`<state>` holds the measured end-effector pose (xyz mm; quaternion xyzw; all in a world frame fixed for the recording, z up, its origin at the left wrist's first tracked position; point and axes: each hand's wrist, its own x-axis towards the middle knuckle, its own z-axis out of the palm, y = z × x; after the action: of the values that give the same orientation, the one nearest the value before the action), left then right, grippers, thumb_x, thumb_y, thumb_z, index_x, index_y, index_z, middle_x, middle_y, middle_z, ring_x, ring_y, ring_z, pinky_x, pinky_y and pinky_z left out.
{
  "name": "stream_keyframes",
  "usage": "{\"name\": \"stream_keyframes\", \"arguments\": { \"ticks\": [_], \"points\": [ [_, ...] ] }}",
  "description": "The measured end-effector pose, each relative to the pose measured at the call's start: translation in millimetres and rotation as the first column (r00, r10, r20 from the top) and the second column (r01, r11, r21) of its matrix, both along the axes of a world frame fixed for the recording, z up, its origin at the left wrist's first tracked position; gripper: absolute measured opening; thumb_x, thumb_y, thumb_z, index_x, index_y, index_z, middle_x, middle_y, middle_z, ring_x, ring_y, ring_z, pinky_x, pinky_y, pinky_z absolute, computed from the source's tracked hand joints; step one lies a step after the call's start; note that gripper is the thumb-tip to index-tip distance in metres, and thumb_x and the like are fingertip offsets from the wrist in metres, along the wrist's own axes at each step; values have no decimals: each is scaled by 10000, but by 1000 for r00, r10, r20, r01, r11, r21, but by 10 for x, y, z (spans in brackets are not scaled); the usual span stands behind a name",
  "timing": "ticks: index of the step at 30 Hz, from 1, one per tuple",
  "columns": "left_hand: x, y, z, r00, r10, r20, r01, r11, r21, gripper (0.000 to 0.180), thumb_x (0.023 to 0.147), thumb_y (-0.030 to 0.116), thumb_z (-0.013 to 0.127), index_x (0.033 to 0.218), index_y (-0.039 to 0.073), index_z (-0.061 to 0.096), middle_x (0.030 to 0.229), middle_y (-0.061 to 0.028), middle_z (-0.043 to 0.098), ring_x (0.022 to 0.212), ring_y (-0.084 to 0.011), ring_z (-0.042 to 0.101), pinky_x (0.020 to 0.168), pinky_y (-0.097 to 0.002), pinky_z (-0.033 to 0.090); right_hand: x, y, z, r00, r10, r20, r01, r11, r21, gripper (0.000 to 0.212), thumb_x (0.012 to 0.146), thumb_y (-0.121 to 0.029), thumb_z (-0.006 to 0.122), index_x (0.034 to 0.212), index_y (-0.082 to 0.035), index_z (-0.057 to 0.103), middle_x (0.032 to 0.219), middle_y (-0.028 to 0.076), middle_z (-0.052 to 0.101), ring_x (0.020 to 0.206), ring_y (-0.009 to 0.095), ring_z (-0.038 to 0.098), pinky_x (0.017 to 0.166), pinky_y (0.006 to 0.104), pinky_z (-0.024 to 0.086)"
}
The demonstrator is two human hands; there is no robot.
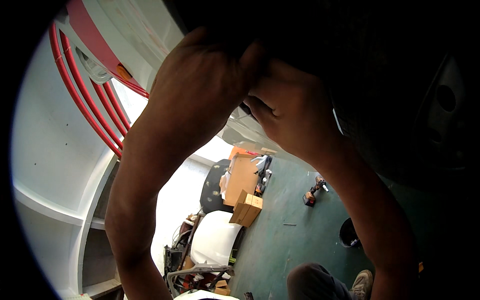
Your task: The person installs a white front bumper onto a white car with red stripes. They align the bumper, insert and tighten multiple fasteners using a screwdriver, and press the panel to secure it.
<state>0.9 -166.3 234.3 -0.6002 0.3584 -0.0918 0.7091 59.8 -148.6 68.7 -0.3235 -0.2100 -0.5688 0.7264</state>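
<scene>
A curved, glossy white-and-red vehicle panel (142, 30), upper left, borders the bare left hand (200, 72), which meets the curled right hand (295, 102) at upper centre, probably for steadiness; shadow hides fingertip closure and anything gripped.

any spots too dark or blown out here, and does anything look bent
Head view: deep shadow partly hides the left hand and right hand; white wall left of centre looks washed out; red tubes bow near the picture's rim.
</scene>
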Motion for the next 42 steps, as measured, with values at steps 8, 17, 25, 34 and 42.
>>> {"name": "stream_keyframes", "arguments": {
  "ticks": [8, 17, 25, 34, 42],
  "points": [
    [-35, -33, -24, 1000, 18, -4, -18, 1000, 15, 756, 659, -47, 796, 1334, 76, 480, 935, -148, 713, 946, -296, 693, 1039, -410, 438, -9, 0, -41, 998, 64, -5, -64, 998, 10, 208, 758, 0, 753, 937, -27, 652, 876, 135, 643, 761, 274, 671, 648, 352, 542],
    [-33, -27, -22, 999, 37, -2, -37, 999, -4, 760, 659, -24, 805, 1338, 72, 477, 931, -149, 713, 945, -303, 692, 1045, -413, 435, -41, -31, -25, 959, 285, -1, -285, 958, 17, 85, 815, -27, 711, 884, -34, 663, 844, 154, 675, 763, 279, 699, 649, 349, 571],
    [-2, -53, -12, 998, 49, -35, -49, 999, -3, 709, 654, 22, 828, 1291, 70, 520, 963, -137, 713, 992, -299, 677, 1027, -420, 443, 88, 48, -126, 909, 408, 87, -415, 906, 87, 119, 811, -31, 708, 927, -22, 685, 849, 140, 694, 735, 237, 701, 653, 325, 561],
    [-16, -68, -46, 998, 55, -29, -56, 997, -43, 718, 626, 37, 855, 1268, 91, 536, 979, -120, 717, 992, -287, 683, 1012, -415, 443, 52, 130, -233, 669, 741, 58, -737, 652, 180, 154, 857, -105, 689, 989, -26, 703, 811, 125, 708, 672, 164, 683, 589, 277, 535],
    [9, -89, -52, 996, 67, -65, -69, 997, -35, 643, 628, 44, 850, 1196, 79, 551, 909, -102, 717, 936, -264, 698, 991, -415, 445, 73, 176, -220, 691, 713, 118, -720, 664, 200, 154, 851, -77, 697, 996, -23, 705, 790, 117, 706, 648, 143, 674, 563, 259, 524]
  ]
}}
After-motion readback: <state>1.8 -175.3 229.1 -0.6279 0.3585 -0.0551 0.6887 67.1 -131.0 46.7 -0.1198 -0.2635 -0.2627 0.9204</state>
